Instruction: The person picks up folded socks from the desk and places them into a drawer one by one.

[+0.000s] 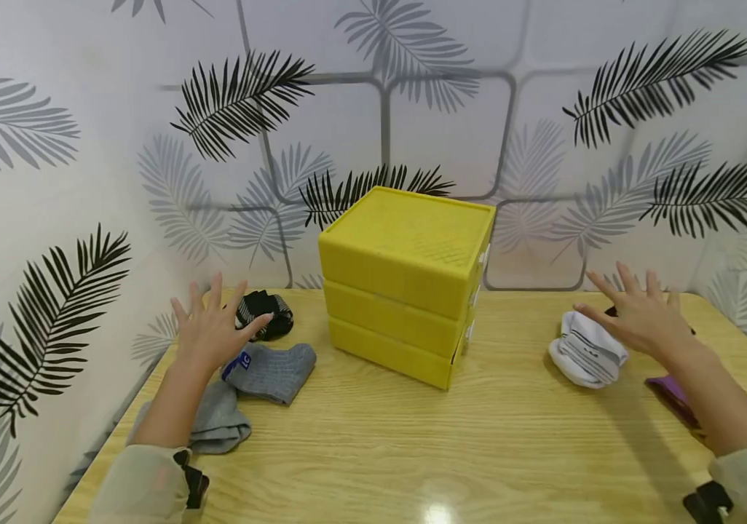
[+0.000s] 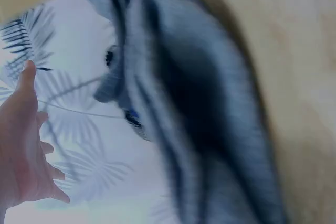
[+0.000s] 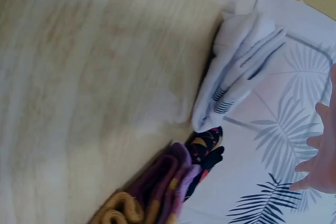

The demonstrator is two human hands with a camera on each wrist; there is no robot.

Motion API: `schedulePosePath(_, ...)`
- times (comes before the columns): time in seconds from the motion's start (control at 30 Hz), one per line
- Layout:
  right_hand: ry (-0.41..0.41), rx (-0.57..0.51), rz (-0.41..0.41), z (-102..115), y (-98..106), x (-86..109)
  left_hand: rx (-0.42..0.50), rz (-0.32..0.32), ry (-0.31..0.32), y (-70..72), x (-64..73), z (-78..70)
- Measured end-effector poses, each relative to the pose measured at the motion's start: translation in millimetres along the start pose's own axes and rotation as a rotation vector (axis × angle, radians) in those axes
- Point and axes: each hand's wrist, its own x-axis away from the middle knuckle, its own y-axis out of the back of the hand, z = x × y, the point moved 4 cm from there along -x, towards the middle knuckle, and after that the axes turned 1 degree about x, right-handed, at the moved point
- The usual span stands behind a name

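Note:
My left hand (image 1: 206, 331) is held up with fingers spread, above folded socks at the table's left side. Near it are a black patterned pair of socks (image 1: 275, 320), grey ribbed socks with a blue label (image 1: 278, 371), and plain grey socks (image 1: 219, 422) partly behind the forearm. Fingers splayed, my right hand (image 1: 649, 320) hovers by white socks with dark stripes (image 1: 586, 353). Purple and mustard socks (image 3: 168, 182) lie under the right forearm, beside a dark patterned pair (image 3: 207, 145). Neither hand holds anything.
A yellow box of three stacked drawers (image 1: 393, 291) stands at the middle back of the wooden table (image 1: 373, 451), its white-handled side turned right. Behind the table hangs a leaf-patterned cloth (image 1: 439, 138). Each wrist wears a dark strapped camera.

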Motion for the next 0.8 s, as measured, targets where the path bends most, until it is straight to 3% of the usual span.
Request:
schedulePosePath(0.13,0.037,0.010,-0.066,11,15,-4.8,-0.006,-0.042,-0.046,15.3,-4.4,-18.3)
schedulePosePath(0.23,0.069,0.006,-0.109,26,32,-11.4,-0.004,-0.084,-0.088,32.7,-9.1,-41.4)
schedulePosePath(0.33,0.102,-0.001,-0.120,47,51,-21.1,0.010,-0.127,-0.140,53.9,-12.8,-72.5)
schedulePosePath(0.5,0.204,-0.047,-0.147,88,74,-40.5,0.001,-0.174,-0.249,82.6,-14.3,-137.1)
schedulePosePath(0.63,0.300,-0.122,-0.169,121,81,-55.1,-0.029,-0.207,-0.367,86.5,-11.4,-192.1)
schedulePosePath(0.8,0.408,-0.177,-0.135,149,77,-73.4,-0.091,-0.258,-0.497,73.3,-4.0,-250.1)
